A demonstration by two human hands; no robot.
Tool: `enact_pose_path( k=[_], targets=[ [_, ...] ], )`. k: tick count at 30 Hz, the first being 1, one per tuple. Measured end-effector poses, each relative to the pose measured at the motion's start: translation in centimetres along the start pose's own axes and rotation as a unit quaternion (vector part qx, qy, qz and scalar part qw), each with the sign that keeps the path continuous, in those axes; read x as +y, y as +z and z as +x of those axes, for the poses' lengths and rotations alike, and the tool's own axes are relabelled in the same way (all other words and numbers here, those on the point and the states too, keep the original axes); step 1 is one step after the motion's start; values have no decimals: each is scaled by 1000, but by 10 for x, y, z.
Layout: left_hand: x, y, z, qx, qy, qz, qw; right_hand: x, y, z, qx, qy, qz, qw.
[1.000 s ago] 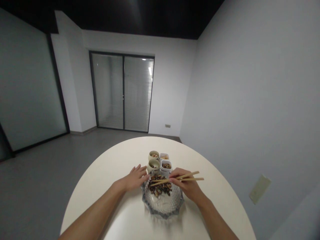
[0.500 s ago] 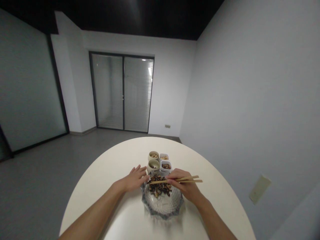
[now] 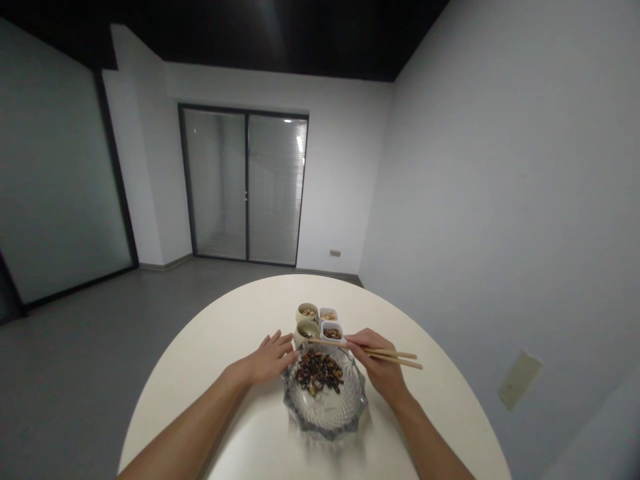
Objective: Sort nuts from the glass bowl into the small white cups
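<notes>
A pair of wooden chopsticks is gripped in my right hand, their tips over the front of the near round cup. Whether the tips pinch anything is too small to tell. My left hand lies with fingers spread at the left rim of a clear scalloped glass bowl. Dark brown and black seeds or nuts fill the bowl's far part. Just beyond stand the near cup, with a few pieces inside, and a white square dish of brown pieces.
Behind those, a second round cup and another white square dish hold pale pieces. Everything stands on a round cream table. A white wall runs along the right, and glass doors stand at the back.
My right hand has moved right and slightly away from me. The chopstick tips have gone from the seeds in the bowl to the near cup. My left hand stays put.
</notes>
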State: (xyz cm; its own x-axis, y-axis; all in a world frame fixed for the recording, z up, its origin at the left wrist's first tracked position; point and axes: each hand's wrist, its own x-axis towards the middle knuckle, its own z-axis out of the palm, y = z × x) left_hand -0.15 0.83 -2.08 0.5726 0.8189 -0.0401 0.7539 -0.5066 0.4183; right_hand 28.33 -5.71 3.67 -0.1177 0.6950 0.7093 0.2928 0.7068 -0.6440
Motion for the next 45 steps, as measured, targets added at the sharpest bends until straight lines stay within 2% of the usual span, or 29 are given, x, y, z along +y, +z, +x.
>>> enact_pose_path(
  k=[4, 24, 33, 39, 45],
  targets=[
    [0, 0, 0, 2, -2, 9, 1000, 3, 5, -1, 44, 3, -5, 999],
    [8, -3, 0, -12, -18, 17, 1000, 21, 6, -3, 45, 49, -27, 997],
    [0, 1, 1, -7, -8, 14, 1000, 7, -3, 0, 91, 76, -1, 993],
    [1, 0, 0, -5, -3, 16, 1000, 6, -11, 1, -15, 140, 30, 990],
    [5, -3, -1, -9, -13, 17, 1000, 9, -9, 0, -53, 135, 17, 989]
  ],
)
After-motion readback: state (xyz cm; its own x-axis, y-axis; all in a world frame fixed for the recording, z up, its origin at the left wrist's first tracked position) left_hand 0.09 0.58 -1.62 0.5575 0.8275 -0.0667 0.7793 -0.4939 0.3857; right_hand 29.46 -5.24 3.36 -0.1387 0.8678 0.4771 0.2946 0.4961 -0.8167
